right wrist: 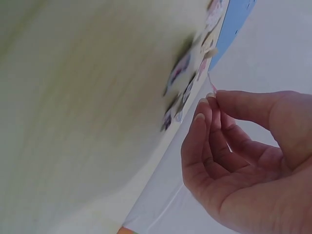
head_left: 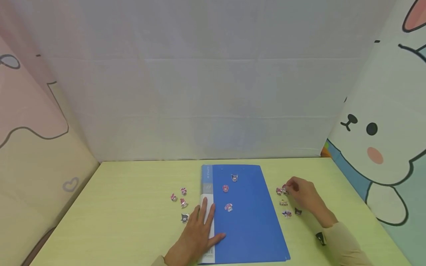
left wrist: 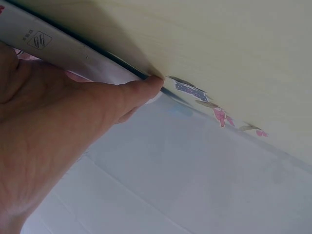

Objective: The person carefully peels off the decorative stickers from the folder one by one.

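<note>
A blue folder [head_left: 249, 232] with a pale spine lies on the table, three small cartoon stickers [head_left: 228, 207] on its cover. My left hand [head_left: 196, 232] rests on it with fingers spread, over the white spine strip and the cover's left edge. In the left wrist view the thumb or a finger reaches along the spine [left wrist: 73, 56]. To the folder's right, my right hand [head_left: 304, 194] pinches a small pinkish sticker [right wrist: 213, 84] between thumb and fingertips. Close to those fingers lie several loose stickers [head_left: 283, 203], pink, purple and dark.
Left of the folder are three pink stickers [head_left: 183, 203] and a dark one [head_left: 184, 218]. A black piece [head_left: 320, 238] lies beside the right sleeve [head_left: 344, 242]. Pale cloth [head_left: 213, 111] hangs behind the yellowish table [head_left: 116, 221], with printed cloths at both sides.
</note>
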Available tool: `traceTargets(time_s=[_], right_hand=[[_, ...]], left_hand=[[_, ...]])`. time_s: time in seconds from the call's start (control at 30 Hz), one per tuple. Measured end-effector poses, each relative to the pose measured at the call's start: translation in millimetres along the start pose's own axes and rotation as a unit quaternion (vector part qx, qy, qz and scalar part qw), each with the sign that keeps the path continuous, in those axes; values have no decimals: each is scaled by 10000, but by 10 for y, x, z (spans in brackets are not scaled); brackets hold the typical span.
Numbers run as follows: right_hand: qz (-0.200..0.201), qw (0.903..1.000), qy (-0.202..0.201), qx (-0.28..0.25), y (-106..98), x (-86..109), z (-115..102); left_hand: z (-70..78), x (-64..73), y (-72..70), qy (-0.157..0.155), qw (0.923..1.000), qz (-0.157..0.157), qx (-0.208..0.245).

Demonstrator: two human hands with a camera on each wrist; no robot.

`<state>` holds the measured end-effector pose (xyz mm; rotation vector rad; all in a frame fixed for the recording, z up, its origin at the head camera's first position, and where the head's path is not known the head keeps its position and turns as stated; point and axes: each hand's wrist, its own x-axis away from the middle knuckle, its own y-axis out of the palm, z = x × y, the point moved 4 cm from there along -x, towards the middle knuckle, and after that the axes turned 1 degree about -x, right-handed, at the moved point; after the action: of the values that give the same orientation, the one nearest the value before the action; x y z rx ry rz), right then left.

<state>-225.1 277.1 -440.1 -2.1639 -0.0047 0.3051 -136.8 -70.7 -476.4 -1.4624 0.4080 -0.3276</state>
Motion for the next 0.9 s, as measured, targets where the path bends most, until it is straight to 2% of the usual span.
traceTargets(time_s=[0.13, 0.4, 0.57, 0.7, 0.9], right_hand=[[-81, 9998, 179, 31, -40, 12, 65], [-147, 9992, 351, 104, -126, 67, 175], [-270, 9985, 482, 68, -144, 94, 213], [-381, 9974, 604, 121, -132, 94, 232], [-378, 9972, 623, 174, -126, 73, 250]], left_hand=[[2, 6, 4, 43, 9999, 89, -34], [15, 25, -27, 229, 9984, 456, -228], [19, 16, -39, 221, 9986, 397, -287], [17, 13, -42, 130, 9993, 229, -255], [17, 21, -47, 79, 9997, 120, -197]])
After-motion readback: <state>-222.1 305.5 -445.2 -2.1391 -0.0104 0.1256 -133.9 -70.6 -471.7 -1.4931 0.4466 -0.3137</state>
